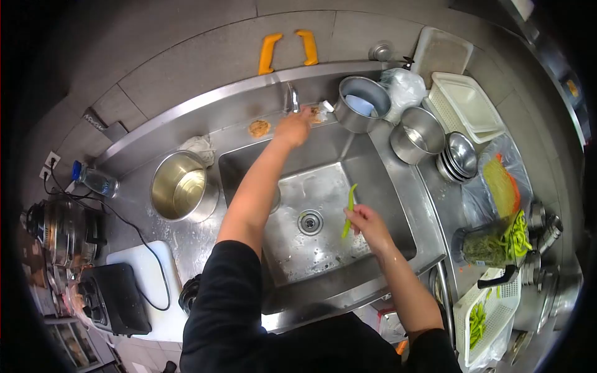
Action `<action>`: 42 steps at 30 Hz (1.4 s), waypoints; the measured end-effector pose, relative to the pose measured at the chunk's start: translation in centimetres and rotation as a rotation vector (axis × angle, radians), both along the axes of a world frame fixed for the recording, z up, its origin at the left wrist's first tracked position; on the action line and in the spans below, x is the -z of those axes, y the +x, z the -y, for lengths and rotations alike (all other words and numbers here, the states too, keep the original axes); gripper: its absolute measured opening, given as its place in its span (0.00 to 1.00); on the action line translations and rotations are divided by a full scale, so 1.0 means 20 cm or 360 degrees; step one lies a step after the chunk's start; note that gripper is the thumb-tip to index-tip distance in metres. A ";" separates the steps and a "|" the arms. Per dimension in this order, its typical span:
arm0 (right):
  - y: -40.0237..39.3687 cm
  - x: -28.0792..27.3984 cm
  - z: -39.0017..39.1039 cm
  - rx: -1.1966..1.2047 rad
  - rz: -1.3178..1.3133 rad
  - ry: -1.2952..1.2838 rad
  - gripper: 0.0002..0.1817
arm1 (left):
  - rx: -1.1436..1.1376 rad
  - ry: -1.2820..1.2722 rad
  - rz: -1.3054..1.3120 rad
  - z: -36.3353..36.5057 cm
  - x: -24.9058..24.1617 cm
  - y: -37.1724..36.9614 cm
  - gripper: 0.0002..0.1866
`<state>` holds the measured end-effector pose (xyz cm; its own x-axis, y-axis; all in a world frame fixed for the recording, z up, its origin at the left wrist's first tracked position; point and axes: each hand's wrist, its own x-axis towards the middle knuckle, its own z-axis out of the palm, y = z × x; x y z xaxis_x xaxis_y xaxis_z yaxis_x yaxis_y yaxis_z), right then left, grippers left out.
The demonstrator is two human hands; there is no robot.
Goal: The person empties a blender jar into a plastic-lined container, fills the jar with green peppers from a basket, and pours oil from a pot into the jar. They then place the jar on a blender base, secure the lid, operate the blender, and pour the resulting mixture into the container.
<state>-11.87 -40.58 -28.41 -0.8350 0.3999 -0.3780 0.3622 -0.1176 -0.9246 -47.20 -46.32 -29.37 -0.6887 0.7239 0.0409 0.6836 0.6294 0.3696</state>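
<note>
A long green chili pepper [351,205] is pinched upright between the thumb and fingers of my right hand [369,227], over the right side of the steel sink [311,255]. My left hand [293,129] reaches across to the back ledge, at the base of the chrome faucet [291,98]. Its fingers are stretched out, partly hidden behind the back of the hand. Beside it on the ledge lie a round tan scrubber [259,128] and a small white object [328,106]. Water drops and small green bits are scattered over the sink floor around the drain [310,222].
Left of the sink stand a large steel pot [185,186], a white cutting board [163,267] and a black appliance base [115,298]. To the right are steel pots [417,135], stacked bowls [461,155], a blender jug of green peppers [485,245] and a white basket [463,320] holding more peppers.
</note>
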 end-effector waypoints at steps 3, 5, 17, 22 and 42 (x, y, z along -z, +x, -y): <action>-0.29 0.05 -0.05 -0.0109 -0.0032 0.0080 0.13 | 0.0288 -0.0026 -0.0503 0.08 0.12 0.05 0.25; -0.50 0.04 -0.06 -0.0247 -0.0004 0.0103 0.14 | 0.0262 0.0406 -0.0235 0.15 0.21 0.03 0.21; -1.19 0.06 -0.01 -0.0220 -0.0153 -0.0334 0.13 | -0.0766 0.1476 0.0865 0.58 0.06 0.28 0.13; -1.05 0.06 -0.01 -0.0502 -0.0141 0.0041 0.14 | -0.0719 0.1308 0.0870 0.54 -0.04 0.24 0.14; -0.13 0.67 -0.13 -0.0941 0.1119 0.1496 0.13 | -0.0660 0.1114 0.2218 -0.15 0.26 -0.10 0.24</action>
